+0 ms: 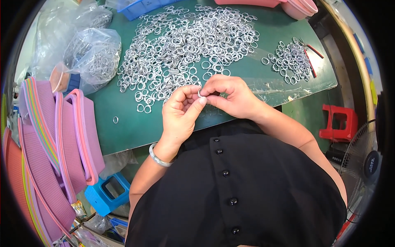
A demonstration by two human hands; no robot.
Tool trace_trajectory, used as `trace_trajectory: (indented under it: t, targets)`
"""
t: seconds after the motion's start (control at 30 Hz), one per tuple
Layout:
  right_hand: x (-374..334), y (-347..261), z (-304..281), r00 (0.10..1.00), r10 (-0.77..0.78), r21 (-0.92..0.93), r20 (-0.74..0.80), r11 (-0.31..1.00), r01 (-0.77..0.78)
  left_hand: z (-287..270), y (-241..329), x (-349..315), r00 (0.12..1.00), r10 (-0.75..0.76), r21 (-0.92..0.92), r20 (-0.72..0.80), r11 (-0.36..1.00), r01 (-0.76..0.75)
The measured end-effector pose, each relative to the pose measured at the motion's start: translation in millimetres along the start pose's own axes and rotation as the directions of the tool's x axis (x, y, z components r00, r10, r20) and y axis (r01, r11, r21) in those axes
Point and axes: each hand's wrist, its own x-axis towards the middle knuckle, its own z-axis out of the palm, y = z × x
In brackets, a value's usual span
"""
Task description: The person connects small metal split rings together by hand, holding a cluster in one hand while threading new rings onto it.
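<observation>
Near the table's front edge, my two hands meet over a small silver metal ring (200, 93). The thumb and fingers of my left hand (183, 108) are closed on the ring from the left. From the other side, my right hand (231, 96) pinches it between thumb and forefinger; part of the ring is hidden by the fingertips. Just beyond my hands, a wide heap of similar silver rings (193, 41) spreads over the green table (123, 133). One loose ring (115, 120) lies by itself to the left.
A smaller pile of rings (291, 61) lies at the right beside red-handled pliers (310, 64). Clear plastic bags (96, 57) of rings stand at the left. Stacked purple baskets (76, 140), a blue stool (108, 193), a red stool (339, 123) and a fan (366, 160) flank me.
</observation>
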Motion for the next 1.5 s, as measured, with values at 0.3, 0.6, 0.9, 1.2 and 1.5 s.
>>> trace_trajectory:
  t: [0.3, 0.6, 0.9, 1.2, 1.5]
  targets:
    - [-3.0, 0.1, 3.2, 0.991, 0.128, 0.204, -0.046, 0.972, -0.116, -1.1, 2.3, 0.9, 0.961, -0.275, -0.275, -0.019, 0.926, 0.26]
    - [-6.9, 3.6, 0.8, 0.971, 0.237, 0.285, -0.019, 0.933, -0.222, 1.1, -3.4, -0.2, 0.998, -0.004, 0.037, -0.061, 0.999, 0.006]
    - [-8.6, 5.7, 0.0, 0.969, 0.247, 0.324, 0.011, 0.916, -0.237, -2.4, -12.9, -0.9, 0.987, 0.155, 0.271, -0.049, 0.953, -0.136]
    - [-10.5, 4.3, -1.8, 0.968, 0.252, 0.338, -0.002, 0.911, -0.237, -1.7, -11.5, -2.3, 0.991, 0.13, 0.142, -0.025, 0.982, -0.125]
    - [-12.1, 6.2, -2.9, 0.969, 0.248, 0.327, 0.004, 0.915, -0.236, -0.7, -5.9, -3.2, 0.997, -0.069, -0.093, -0.031, 0.993, 0.066]
